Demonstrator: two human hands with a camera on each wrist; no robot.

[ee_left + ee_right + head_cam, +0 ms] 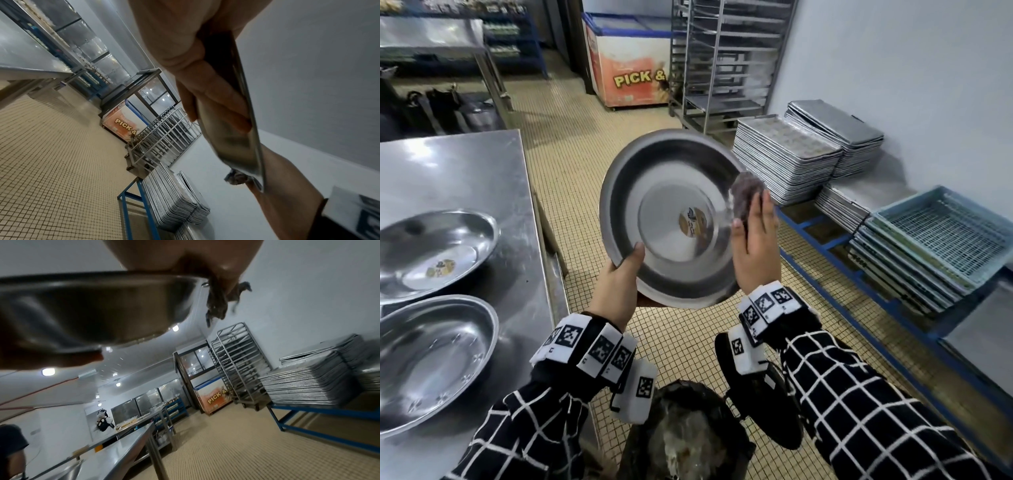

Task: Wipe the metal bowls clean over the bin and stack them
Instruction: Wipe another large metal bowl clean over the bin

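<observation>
Between the two hands, a wide round steel bowl (674, 219) tilts above the dark bin (685, 435). The left hand (619, 284) curls tight on its lower rim, thumb inside. The right hand (753, 246), fingers pretty much straight, presses a brownish rag (744, 197) against the far rim.

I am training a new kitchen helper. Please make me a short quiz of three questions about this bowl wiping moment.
1. Which hand grips the held bowl by its rim?
2. True or false: the right hand presses a cloth against the bowl's inside.
3. How many other bowls lie on the steel table: A one, B two, C three?

Key: 1 the left hand; 2 true; 3 B.
</observation>
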